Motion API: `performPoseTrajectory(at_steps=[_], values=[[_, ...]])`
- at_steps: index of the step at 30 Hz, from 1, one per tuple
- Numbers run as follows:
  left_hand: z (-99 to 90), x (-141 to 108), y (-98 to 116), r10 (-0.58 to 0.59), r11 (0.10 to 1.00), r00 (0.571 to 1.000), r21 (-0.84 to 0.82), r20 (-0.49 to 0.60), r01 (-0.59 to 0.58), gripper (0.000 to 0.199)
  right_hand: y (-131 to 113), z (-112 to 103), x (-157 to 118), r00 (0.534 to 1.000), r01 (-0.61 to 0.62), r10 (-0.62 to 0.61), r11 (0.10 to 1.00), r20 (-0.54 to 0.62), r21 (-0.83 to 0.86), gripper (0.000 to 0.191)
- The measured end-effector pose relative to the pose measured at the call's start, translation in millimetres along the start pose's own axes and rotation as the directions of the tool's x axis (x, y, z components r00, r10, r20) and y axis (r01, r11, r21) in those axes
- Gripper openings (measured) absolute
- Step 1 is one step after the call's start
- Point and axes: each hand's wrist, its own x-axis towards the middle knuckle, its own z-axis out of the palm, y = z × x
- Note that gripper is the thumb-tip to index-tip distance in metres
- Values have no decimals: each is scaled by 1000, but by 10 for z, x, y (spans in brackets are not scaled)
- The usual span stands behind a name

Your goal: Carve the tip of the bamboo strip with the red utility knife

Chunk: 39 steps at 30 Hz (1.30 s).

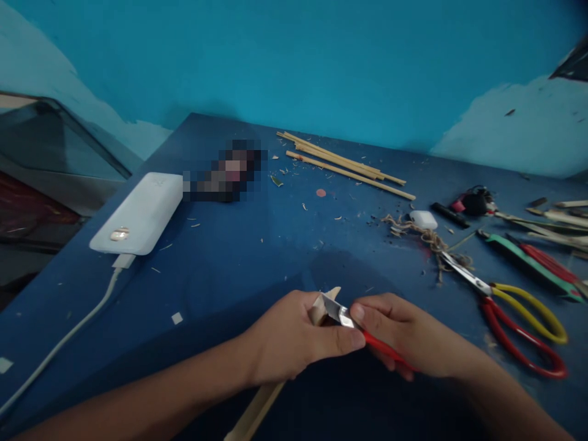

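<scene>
My left hand is wrapped round a pale wooden stick, whose cut end rises past the fingers and whose other end runs down toward the bottom edge. My right hand grips a red-handled knife with a short metal blade. That blade lies against the upper end of the stick, and the left thumb reaches to the knife near the base of the blade. Part of the red handle is hidden by the right fingers.
Scissors, a green-handled tool, twine and a white case lie right. Thin sticks lie at the back. A cabled white power bank and a pixelated object are left on the blue table, among shavings.
</scene>
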Motion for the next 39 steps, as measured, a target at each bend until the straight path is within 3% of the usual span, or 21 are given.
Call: performPoseTrajectory(at_steps=[6, 10, 18, 30, 39], values=[[2, 19, -22, 46, 998, 999, -46, -1, -46, 24, -23, 10, -5, 999, -34, 34, 999, 10, -8, 50], [10, 57, -94, 137, 988, 990, -63, -21, -138, 20, -22, 25, -11, 999, -35, 35, 999, -2, 14, 50], [34, 55, -105, 211, 977, 977, 7, -40, -211, 20, -11, 29, -2, 999, -27, 27, 1000, -24, 8, 50], [53, 62, -138, 156, 980, 984, 136, -91, -143, 27, -18, 60, 9, 999, -14, 14, 1000, -44, 5, 50], [12, 35, -93, 112, 991, 986, 92, -121, -101, 21, -30, 116, -20, 993, -11, 7, 999, -115, -34, 48]])
